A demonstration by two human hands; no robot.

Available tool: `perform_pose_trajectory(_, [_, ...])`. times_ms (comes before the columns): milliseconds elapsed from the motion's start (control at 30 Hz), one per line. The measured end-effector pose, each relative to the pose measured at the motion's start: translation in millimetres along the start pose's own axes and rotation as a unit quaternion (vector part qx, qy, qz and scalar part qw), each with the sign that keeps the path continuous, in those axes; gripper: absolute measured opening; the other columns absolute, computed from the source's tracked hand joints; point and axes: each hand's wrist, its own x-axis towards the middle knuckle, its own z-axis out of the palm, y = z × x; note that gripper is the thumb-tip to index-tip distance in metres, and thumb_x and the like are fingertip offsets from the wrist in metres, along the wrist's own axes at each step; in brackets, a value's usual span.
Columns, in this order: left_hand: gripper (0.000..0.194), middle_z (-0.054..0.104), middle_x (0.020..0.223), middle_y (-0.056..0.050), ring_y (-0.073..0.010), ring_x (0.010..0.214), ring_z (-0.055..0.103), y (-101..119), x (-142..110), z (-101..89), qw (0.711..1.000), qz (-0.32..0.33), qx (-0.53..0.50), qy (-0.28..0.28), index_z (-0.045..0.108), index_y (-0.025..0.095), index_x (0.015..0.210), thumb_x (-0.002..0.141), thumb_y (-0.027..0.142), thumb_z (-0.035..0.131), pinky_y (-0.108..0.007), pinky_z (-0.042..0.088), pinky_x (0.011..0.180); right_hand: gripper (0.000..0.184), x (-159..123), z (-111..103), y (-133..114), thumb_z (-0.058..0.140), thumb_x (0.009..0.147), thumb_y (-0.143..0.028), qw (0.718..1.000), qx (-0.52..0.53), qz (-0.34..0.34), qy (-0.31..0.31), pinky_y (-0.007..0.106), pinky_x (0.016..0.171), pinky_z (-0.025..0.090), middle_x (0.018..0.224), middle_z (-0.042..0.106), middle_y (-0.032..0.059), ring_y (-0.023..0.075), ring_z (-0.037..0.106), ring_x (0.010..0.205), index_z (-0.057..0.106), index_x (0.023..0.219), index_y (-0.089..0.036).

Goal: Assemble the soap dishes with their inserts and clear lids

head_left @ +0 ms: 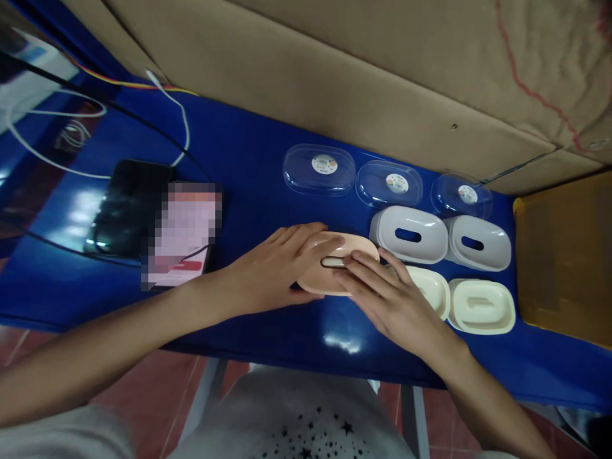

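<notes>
A peach oval soap dish (361,245) with a slot in its middle is between my two hands, just above or on the blue table; I cannot tell which. My left hand (291,258) wraps round its left end, fingers over the far rim and thumb at the near side. From the right, my right hand (382,287) has its fingertips pressed on the dish beside the slot, where something whitish shows. Right beside them are two grey slotted dishes (433,252) (495,255) and two cream dishes (442,284) (507,309), one cream dish partly covered by my right hand.
Three clear plastic lids (299,175) (370,191) (444,197) with round stickers lie along the back, by a cardboard wall (306,83). A lit phone (186,236) and a black device (129,210) with cables lie left. A yellowish box (564,255) stands right.
</notes>
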Motion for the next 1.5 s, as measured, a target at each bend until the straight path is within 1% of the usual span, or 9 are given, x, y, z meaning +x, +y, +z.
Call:
perform_pose_trajectory(100, [0.096, 0.048, 0.165, -0.022, -0.0436, 0.149, 0.051, -3, -1, -2.0, 1.000, 0.009, -0.002, -0.012, 0.037, 0.024, 0.166, 0.089, 0.048, 0.090, -0.060, 0.047, 0.119, 0.049, -1, 1, 0, 0.053, 0.110, -0.011, 1.000, -0.002, -0.004, 0.000, 0.055, 0.135, 0.033, 0.166, 0.058, 0.0075, 0.0251, 0.048, 0.159, 0.057, 0.157, -0.019])
perform_pose_trajectory(200, [0.095, 0.047, 0.167, -0.022, -0.0434, 0.153, 0.047, -3, -2, -10.2, 1.000, 0.020, -0.019, -0.004, 0.030, 0.025, 0.171, 0.098, 0.068, 0.072, -0.062, 0.043, 0.121, 0.044, -1, 0, 0, 0.056, 0.109, -0.015, 1.000, 0.002, -0.003, 0.017, 0.055, 0.132, 0.038, 0.164, 0.060, 0.0091, 0.0268, 0.050, 0.157, 0.062, 0.152, -0.020])
perform_pose_trajectory(333, [0.072, 0.047, 0.167, -0.021, -0.0398, 0.153, 0.048, 1, 12, -29.3, 0.998, -0.024, 0.014, 0.065, 0.030, 0.023, 0.172, 0.112, 0.058, 0.051, -0.058, 0.044, 0.122, 0.041, -3, -3, 3, 0.060, 0.109, -0.023, 0.998, 0.010, 0.004, 0.057, 0.055, 0.128, 0.043, 0.161, 0.062, 0.0132, 0.0290, 0.053, 0.154, 0.063, 0.150, -0.018])
perform_pose_trajectory(500, [0.076, 0.035, 0.175, -0.020, -0.0463, 0.164, 0.031, -13, 55, -44.5, 0.969, -0.179, 0.109, 0.129, 0.036, 0.022, 0.171, 0.104, 0.042, 0.067, -0.067, 0.028, 0.130, 0.048, -9, -6, 9, 0.061, 0.108, -0.022, 0.998, -0.013, -0.013, 0.057, 0.057, 0.124, 0.049, 0.163, 0.060, 0.0157, 0.0317, 0.056, 0.150, 0.057, 0.156, -0.018])
perform_pose_trajectory(700, [0.093, 0.024, 0.178, -0.030, -0.0525, 0.164, 0.028, -34, 78, -39.5, 0.954, -0.261, 0.148, -0.004, 0.030, 0.017, 0.174, 0.100, 0.053, 0.075, -0.070, 0.031, 0.127, 0.044, -22, -7, 4, 0.064, 0.106, -0.019, 0.995, -0.016, -0.032, 0.098, 0.055, 0.117, 0.055, 0.159, 0.063, 0.0170, 0.0332, 0.059, 0.146, 0.061, 0.151, -0.016])
perform_pose_trajectory(833, [0.096, 0.035, 0.174, -0.027, -0.0521, 0.158, 0.038, -38, 77, -40.1, 0.950, -0.264, 0.164, 0.004, 0.034, 0.020, 0.173, 0.096, 0.059, 0.077, -0.072, 0.034, 0.124, 0.045, -25, -2, 0, 0.063, 0.108, -0.022, 0.994, 0.008, -0.022, 0.107, 0.054, 0.120, 0.053, 0.160, 0.061, 0.0165, 0.0310, 0.057, 0.147, 0.061, 0.152, -0.020])
perform_pose_trajectory(933, [0.097, 0.027, 0.178, -0.026, -0.0532, 0.161, 0.031, -48, 78, -40.6, 0.954, -0.271, 0.130, 0.007, 0.035, 0.023, 0.172, 0.094, 0.061, 0.078, -0.076, 0.029, 0.125, 0.044, -25, 2, 2, 0.061, 0.108, -0.022, 0.995, 0.013, -0.016, 0.100, 0.054, 0.121, 0.052, 0.160, 0.061, 0.0166, 0.0315, 0.056, 0.148, 0.061, 0.152, -0.019])
perform_pose_trajectory(1167, [0.076, 0.058, 0.151, -0.017, -0.0373, 0.144, 0.056, -61, 70, -27.8, 0.974, -0.190, 0.059, 0.111, 0.056, 0.021, 0.154, 0.089, 0.048, 0.085, -0.056, 0.044, 0.124, 0.046, -20, 1, 8, 0.062, 0.107, -0.022, 0.993, 0.035, -0.013, 0.109, 0.054, 0.117, 0.053, 0.160, 0.059, 0.0188, 0.0332, 0.057, 0.145, 0.059, 0.152, -0.017])
perform_pose_trajectory(1500, [0.064, 0.053, 0.156, -0.021, -0.0397, 0.142, 0.058, 6, 4, -23.2, 0.982, -0.037, 0.081, 0.168, 0.052, 0.023, 0.157, 0.103, 0.050, 0.072, -0.057, 0.054, 0.115, 0.057, -21, -2, 9, 0.074, 0.102, -0.028, 0.985, 0.005, -0.001, 0.174, 0.058, 0.119, 0.052, 0.156, 0.055, 0.0193, 0.0350, 0.054, 0.146, 0.053, 0.155, -0.019])
